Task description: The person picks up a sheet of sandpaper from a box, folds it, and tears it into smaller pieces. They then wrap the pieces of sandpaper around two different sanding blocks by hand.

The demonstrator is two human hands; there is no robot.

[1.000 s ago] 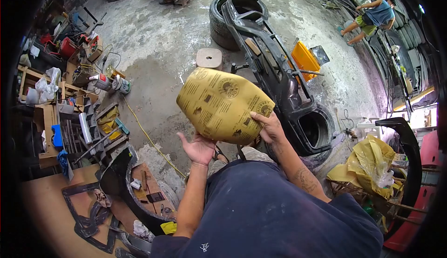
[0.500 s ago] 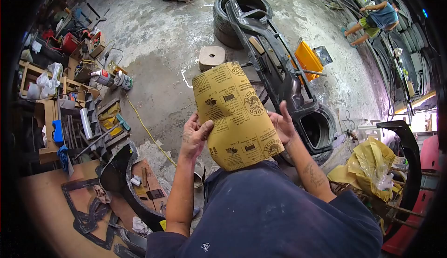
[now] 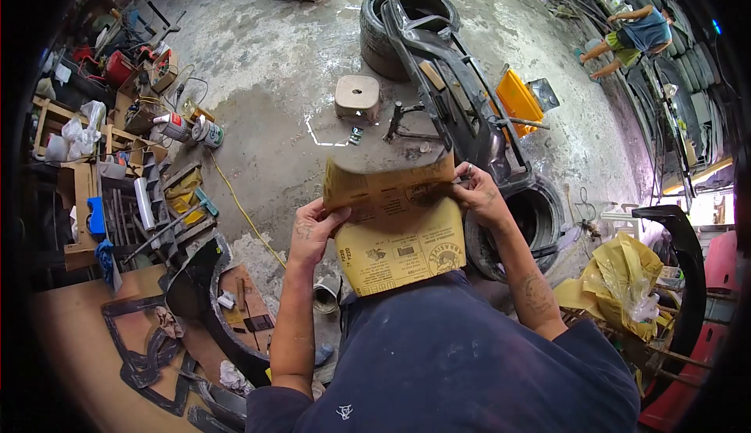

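Note:
A yellow-brown sheet of sandpaper (image 3: 400, 251), printed with "ABRASIVES" lettering, is in front of my torso. Its far half bends up and over toward me, with a dark grit edge showing along the top. My left hand (image 3: 314, 228) pinches the left side between thumb and fingers. On the opposite side my right hand (image 3: 480, 197) grips near the far right corner, with a ring on one finger. Just beyond the sheet, a beige stool (image 3: 357, 95) and a small dark packet (image 3: 356, 136) are on the concrete floor.
A black car bumper (image 3: 479, 120) rests across stacked tires (image 3: 383, 46) to the right. Paint cans (image 3: 208, 132) and tools line the left. A black curved panel (image 3: 205, 308) lies near my left arm, crumpled yellow paper (image 3: 622, 276) at my right. Two people are farther off.
The sheet was nearly flat and upright; its far half is now bent over toward me. My right hand went from open fingers beside the edge to gripping the far corner.

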